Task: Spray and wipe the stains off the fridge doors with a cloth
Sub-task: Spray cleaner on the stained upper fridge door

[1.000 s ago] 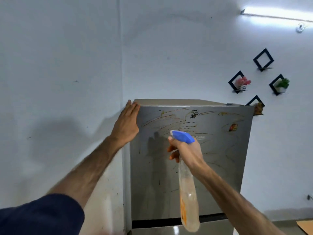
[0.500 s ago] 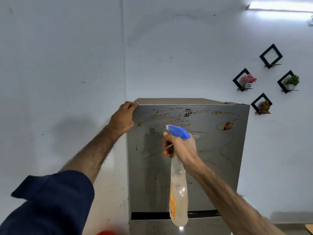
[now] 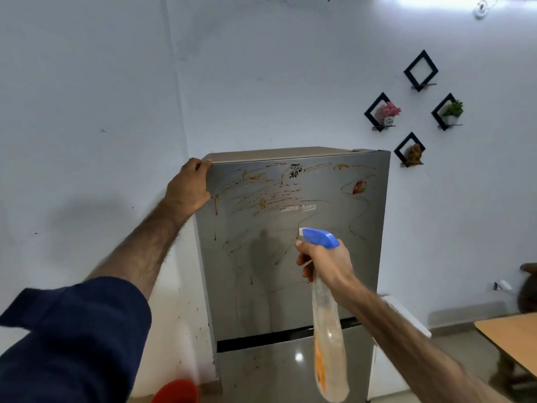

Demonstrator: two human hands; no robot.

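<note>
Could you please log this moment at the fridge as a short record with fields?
left hand: left hand grips the top left corner of the upper fridge door
right hand: right hand holds the spray bottle by its neck, blue nozzle aimed at the door
door state: brown streaks and drips across the upper door, none visibly wiped
lower door: lower fridge door partly seen, a few specks
cloth: not in view
surroundings: four diamond wall shelves to the right; wooden table at the right edge

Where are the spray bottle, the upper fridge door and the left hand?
spray bottle [image 3: 329,338], head view, clear body.
upper fridge door [image 3: 343,216], head view, stained steel face.
left hand [image 3: 189,187], head view, back of hand.
</note>
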